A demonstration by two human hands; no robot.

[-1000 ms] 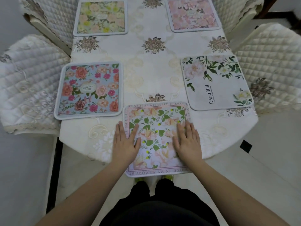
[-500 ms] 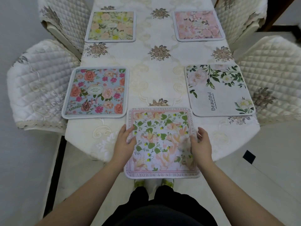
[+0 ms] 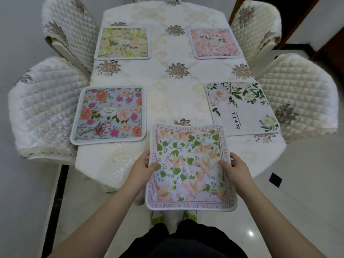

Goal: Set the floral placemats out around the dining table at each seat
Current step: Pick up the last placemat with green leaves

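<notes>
While both of our hands grip it, the bordered placemat (image 3: pixel 189 164) hangs half off the near edge of the surface (image 3: pixel 173 101) — left hand (image 3: pixel 143 167) pinching its left side, right hand (image 3: pixel 235 167) its right, thumbs on top. It looks light and padded, soft enough to sag a little yet stiff enough to keep its square, so we judge the mid-side hold sound; one corner alone would let it droop. Four other placemats lie flat along the side edges: blue (image 3: pixel 108 115), white (image 3: pixel 242 108), yellow (image 3: pixel 122 43), pink (image 3: pixel 215 43).
</notes>
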